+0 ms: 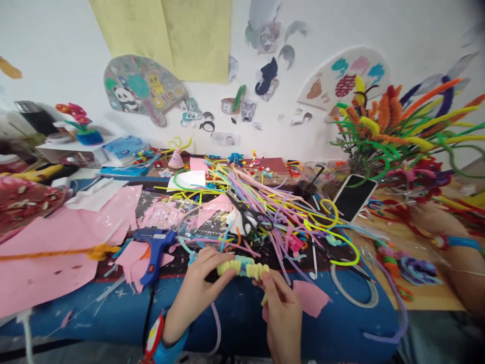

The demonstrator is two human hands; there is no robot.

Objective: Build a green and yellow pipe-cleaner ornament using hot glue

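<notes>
Handling of ridged yellow and pale-blue fuzzy piece (248, 269): best done, I judge, with light, even pinch, ridges kept snug, not crushed. Piece spans gap between my hands, above blue table covering (240, 323). My left hand (200, 284) grasps its left end, thumb against fingers; my right hand (282, 303) pinches its right end.

Another person's forearm (469, 275) (blurry), partly beyond the right edge.

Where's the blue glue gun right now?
In the head view, the blue glue gun lies to the left of the left hand, right beside pink paper scraps.
</notes>
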